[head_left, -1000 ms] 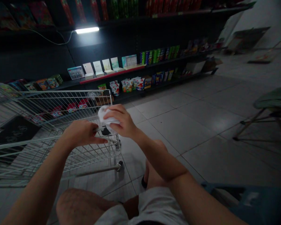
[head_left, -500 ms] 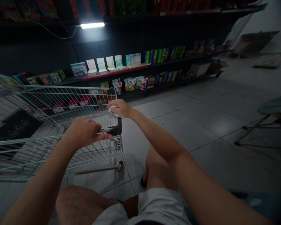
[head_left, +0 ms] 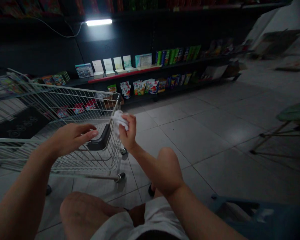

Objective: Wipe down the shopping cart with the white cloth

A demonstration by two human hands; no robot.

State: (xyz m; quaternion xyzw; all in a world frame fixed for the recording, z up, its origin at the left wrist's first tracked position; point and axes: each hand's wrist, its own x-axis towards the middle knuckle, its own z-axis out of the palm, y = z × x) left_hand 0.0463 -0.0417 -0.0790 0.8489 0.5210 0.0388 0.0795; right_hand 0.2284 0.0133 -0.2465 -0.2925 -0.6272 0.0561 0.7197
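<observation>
Right hand (head_left: 128,133) holds tissue (head_left: 119,121) beside cart (head_left: 75,90).

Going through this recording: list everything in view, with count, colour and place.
shopping cart: one, silver wire, left of centre, ahead of the person
cart grip: one, black, near end of the cart
shelving: one run, black, along the back
strip light: one, white, on the shelving
packets: several, mixed colours, low shelf
floor mat: one, black, beyond the cart
folding seat: one, green, right edge
crate: one, blue, bottom right
crumpled white cloth: one, white, in the right hand
left hand: one, open, above the cart grip
right hand: one, closed on the cloth, beside the cart's near corner
</observation>
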